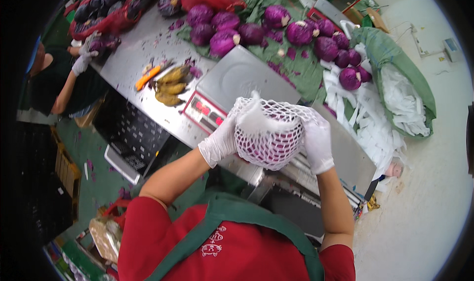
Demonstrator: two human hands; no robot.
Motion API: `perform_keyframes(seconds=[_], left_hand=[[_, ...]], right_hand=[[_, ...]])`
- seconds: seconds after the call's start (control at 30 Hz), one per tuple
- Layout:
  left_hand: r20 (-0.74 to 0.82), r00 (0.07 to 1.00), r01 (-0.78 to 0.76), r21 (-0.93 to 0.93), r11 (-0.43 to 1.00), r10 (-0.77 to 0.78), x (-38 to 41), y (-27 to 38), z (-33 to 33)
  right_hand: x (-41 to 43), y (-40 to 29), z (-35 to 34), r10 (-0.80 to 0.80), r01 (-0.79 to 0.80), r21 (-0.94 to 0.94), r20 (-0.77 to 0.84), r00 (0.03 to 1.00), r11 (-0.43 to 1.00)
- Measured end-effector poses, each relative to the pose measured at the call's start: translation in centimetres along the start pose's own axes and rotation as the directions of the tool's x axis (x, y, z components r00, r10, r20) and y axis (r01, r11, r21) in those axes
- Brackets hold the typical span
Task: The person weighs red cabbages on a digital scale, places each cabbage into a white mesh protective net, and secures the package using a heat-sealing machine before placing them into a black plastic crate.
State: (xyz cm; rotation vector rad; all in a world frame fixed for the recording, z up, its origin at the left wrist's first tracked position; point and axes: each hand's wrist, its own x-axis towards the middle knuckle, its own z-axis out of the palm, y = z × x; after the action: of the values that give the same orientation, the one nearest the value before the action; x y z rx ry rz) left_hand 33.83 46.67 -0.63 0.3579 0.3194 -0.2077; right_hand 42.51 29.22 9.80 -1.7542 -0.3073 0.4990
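Note:
Between my two gloved hands is a purple cabbage inside a white foam net sleeve. My left hand grips the sleeve's left side, its fingers partly hidden behind the mesh. On the opposite side my right hand holds the netting near the upper rim. A white blurred patch of foam covers part of the cabbage's top. Just beyond my hands, a digital weighing scale with a metal platform and lit red digits stands on the metal table.
Several bare purple cabbages lie beyond the scale on green sacking. Loose white foam sleeves spill from a green sack at right. A knife with an orange handle lies beside yellow-brown gloves. A co-worker handles cabbage at left.

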Motion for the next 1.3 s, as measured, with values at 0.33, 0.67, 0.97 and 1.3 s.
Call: perform_keyframes(seconds=[0.33,0.67,0.97,1.3], left_hand=[[0.273,0.955,0.142,-0.083,0.986,-0.115,-9.0,-9.4,-0.4],[0.200,0.977,-0.036,-0.182,0.983,0.073,-11.2,-20.3,8.9],[-0.056,0.818,-0.484,0.471,0.737,0.572,-8.2,-23.6,15.4],[0.201,0.978,-0.199,0.799,0.568,0.061,10.9,-25.0,22.9]], right_hand=[[-17.6,0.7,-7.4,0.409,-0.623,0.004,0.752,0.518,0.782],[-26.0,10.0,-15.0,0.371,-0.441,0.474,0.240,0.897,0.762],[-30.2,10.3,-19.3,0.258,-0.168,0.903,0.066,0.964,0.396],[-13.1,5.5,-28.3,-0.212,-0.051,-0.521,-0.432,0.876,0.852]])
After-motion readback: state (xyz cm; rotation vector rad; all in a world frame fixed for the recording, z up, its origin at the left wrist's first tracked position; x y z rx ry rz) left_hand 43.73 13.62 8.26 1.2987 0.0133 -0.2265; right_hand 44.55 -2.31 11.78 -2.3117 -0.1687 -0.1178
